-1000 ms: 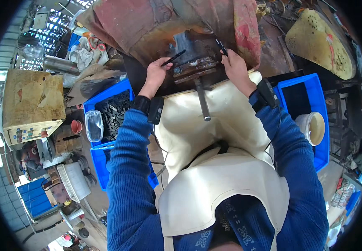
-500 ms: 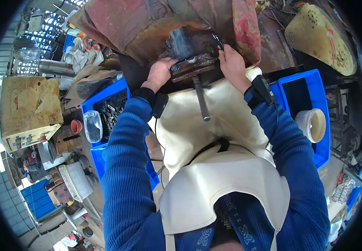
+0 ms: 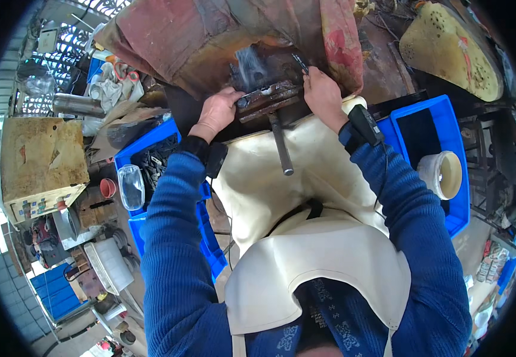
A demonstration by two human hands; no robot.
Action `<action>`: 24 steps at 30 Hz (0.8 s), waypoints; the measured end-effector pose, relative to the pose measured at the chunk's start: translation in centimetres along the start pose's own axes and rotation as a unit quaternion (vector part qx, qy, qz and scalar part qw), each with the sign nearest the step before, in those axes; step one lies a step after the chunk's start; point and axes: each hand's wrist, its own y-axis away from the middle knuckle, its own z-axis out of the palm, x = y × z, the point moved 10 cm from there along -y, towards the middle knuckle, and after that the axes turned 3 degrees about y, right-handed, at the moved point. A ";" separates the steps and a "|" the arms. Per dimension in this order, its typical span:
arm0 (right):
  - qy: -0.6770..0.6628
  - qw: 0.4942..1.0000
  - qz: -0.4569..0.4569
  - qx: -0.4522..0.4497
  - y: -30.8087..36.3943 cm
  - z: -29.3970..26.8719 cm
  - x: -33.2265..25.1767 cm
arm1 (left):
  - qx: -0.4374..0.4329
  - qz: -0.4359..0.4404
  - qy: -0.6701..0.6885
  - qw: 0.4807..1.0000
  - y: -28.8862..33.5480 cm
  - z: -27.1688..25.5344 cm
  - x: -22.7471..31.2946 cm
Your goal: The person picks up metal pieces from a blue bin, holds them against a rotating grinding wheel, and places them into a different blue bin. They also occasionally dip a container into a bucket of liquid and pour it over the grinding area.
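Observation:
My left hand (image 3: pixel 217 112) is closed at the left end of a rusty metal fixture (image 3: pixel 270 100), its fingertips beside the fixture's edge. Whatever they pinch there is too small and dark to name. A round steel bar (image 3: pixel 281 146) sticks out from the fixture toward me, over my cream apron (image 3: pixel 264 172). To the right of the fixture, my right hand (image 3: pixel 324 98) grips a thin dark metal piece (image 3: pixel 299 62), which points up and to the left. Behind the fixture, a pale bluish streak (image 3: pixel 249 64) shows in the dark hollow under a stained reddish cloth (image 3: pixel 174 44).
On the left, a blue bin (image 3: pixel 128 152) holds many small dark metal parts (image 3: pixel 153 159) and a clear plastic box (image 3: pixel 131 187). A white bucket (image 3: pixel 448 175) sits in the right blue bin (image 3: pixel 457 128). A worn yellowish board (image 3: pixel 448 53) lies at far right.
The view has shifted slightly, carrying the fixture a little left in the picture. My left hand has drawn slightly left along the fixture's end. My right hand keeps hold of the thin metal piece.

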 end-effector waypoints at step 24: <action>-0.008 0.999 0.026 -0.030 -0.1 0.4 0.1 | 0.186 0.145 0.039 0.971 3.9 -9.0 16.1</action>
